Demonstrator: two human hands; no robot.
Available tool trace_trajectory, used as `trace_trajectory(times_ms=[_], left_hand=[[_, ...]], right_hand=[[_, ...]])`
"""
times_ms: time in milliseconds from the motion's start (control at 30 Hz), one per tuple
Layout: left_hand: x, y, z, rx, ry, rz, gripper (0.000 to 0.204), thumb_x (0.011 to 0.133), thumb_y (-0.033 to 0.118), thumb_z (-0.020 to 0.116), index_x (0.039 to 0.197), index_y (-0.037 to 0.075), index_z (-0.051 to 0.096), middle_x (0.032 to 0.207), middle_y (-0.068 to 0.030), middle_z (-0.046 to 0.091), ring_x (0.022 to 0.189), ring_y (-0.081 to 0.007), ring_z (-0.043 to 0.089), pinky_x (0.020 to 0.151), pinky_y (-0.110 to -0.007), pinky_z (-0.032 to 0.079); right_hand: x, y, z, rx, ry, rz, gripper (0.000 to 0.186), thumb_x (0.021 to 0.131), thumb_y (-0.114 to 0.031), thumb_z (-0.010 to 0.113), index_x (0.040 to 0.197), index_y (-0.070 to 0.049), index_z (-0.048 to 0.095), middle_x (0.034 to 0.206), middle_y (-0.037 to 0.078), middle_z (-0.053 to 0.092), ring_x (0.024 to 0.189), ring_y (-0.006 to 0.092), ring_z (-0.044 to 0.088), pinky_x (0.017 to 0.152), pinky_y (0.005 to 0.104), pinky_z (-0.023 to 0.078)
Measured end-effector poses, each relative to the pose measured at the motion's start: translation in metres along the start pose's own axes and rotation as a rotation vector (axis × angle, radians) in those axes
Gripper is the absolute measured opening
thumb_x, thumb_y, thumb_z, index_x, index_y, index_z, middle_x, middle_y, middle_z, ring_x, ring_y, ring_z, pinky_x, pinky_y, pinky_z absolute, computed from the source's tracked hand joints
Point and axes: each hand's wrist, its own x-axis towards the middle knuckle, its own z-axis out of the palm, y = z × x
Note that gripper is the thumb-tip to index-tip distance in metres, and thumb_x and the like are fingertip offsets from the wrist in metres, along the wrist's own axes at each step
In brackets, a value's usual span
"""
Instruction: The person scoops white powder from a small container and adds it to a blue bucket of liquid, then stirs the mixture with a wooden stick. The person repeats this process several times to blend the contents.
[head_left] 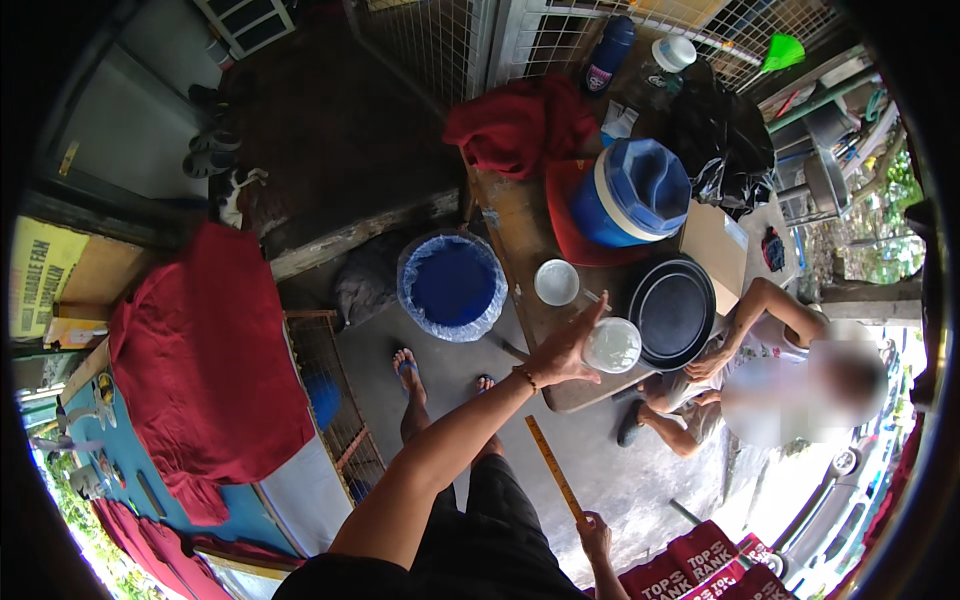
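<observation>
My left arm stretches out over the front corner of a wooden table. My left hand (562, 352), with a cord round its wrist, curls its fingers and thumb about a round, whitish clear tub (612, 345). Lower in the view, my right hand (595, 535) is closed round one end of a flat, yellow-brown measuring stick (553, 466), which slants up and left above the floor. Close beyond my left hand on the tabletop is a small, pale round bowl (556, 283). A round black pan (672, 312) lies just right of the tub.
A bag-lined pail (452, 286) with a dark blue inside stands left of the table (520, 250). On the table are a blue-and-white cooler jug (632, 195), red cloth (520, 125) and black plastic bag (722, 135). Someone (775, 330) sits at right. Red cloth (215, 370) covers a left-hand counter.
</observation>
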Motion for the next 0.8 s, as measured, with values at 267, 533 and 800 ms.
trace_trajectory(times_ms=[267, 533, 800], left_hand=[[0.011, 0.009, -0.039, -0.237, 0.014, 0.086, 0.159, 0.064, 0.011, 0.107, 0.185, 0.008, 0.005, 0.191, -0.0184, 0.019, 0.17, -0.0343, 0.037, 0.14, -0.045, 0.033], [-0.078, 0.065, -0.241, -0.354, 0.262, -0.114, 0.155, 0.066, 0.025, 0.111, 0.184, 0.006, 0.014, 0.187, -0.0179, 0.029, 0.16, -0.0341, 0.049, 0.135, -0.048, 0.04], [-0.17, 0.028, -0.402, 0.184, 0.71, -0.245, 0.152, 0.063, 0.021, 0.112, 0.18, 0.002, 0.017, 0.178, -0.02, 0.036, 0.151, -0.0322, 0.056, 0.129, -0.051, 0.048]], right_hand=[[-0.046, -0.095, -0.003, 0.168, 0.088, -0.131, 0.034, 0.099, -0.021, 0.088, 0.13, -0.011, 0.078, 0.075, 0.006, 0.073, 0.06, 0.0182, 0.072, 0.056, 0.0372, 0.055], [0.003, -0.328, -0.052, -0.033, 0.152, -0.232, 0.031, 0.108, -0.023, 0.074, 0.138, -0.012, 0.071, 0.097, 0.022, 0.077, 0.091, 0.0449, 0.077, 0.077, 0.0582, 0.058], [0.255, -0.554, 0.043, -0.559, -0.026, -0.494, 0.037, 0.108, -0.012, 0.062, 0.144, -0.008, 0.062, 0.117, 0.02, 0.078, 0.105, 0.0426, 0.08, 0.09, 0.0583, 0.063]])
